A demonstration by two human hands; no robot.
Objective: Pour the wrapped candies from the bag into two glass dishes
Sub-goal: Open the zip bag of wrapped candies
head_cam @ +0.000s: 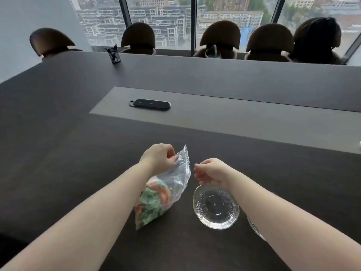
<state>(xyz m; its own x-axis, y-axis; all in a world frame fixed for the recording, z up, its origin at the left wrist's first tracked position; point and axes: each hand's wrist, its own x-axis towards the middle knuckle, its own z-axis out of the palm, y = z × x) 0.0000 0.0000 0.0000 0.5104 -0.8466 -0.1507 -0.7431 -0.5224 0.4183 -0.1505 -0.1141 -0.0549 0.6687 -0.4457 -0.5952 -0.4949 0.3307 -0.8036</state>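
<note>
A clear plastic bag (175, 184) holds green and orange wrapped candies (154, 202) and rests on the dark table. My left hand (159, 157) pinches the bag's upper edge and holds it upright. My right hand (211, 171) hovers just right of the bag's top, fingers curled and loosely apart, holding nothing. Below that hand sits a ribbed glass dish (215, 207), with nothing in it. A second glass dish (254, 228) shows only as a rim, mostly hidden under my right forearm.
A black oval device (150, 104) lies on the grey inlay (234, 114) in the table's middle. A small black holder (114, 55) stands at the far side. Several brown chairs (219, 36) line the far edge before the windows; a person sits at far right.
</note>
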